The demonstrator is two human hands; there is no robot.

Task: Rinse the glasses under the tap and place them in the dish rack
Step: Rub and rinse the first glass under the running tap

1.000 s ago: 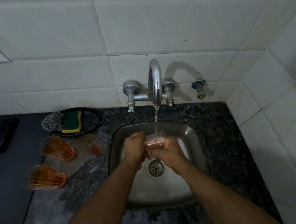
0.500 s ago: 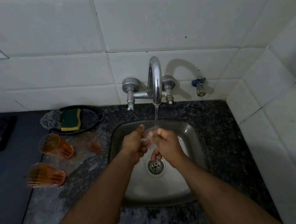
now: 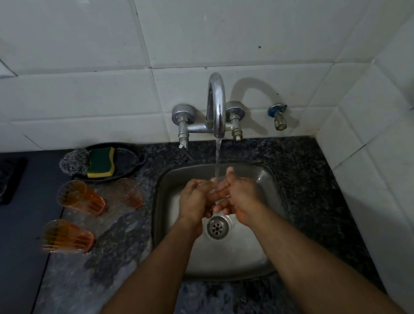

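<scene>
Bare forearms, no sleeves; left grip [image 3: 192,199], right grip [image 3: 241,199].

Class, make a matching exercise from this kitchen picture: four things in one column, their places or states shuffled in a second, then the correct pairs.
Things:
1. sponge
2. glass being rinsed
3. tap
4. drain

Places or states:
A. running water
B. in the sink floor
C. on the black tray
D. held between both hands

Pairs: 1-C, 2-D, 3-A, 4-B
</scene>
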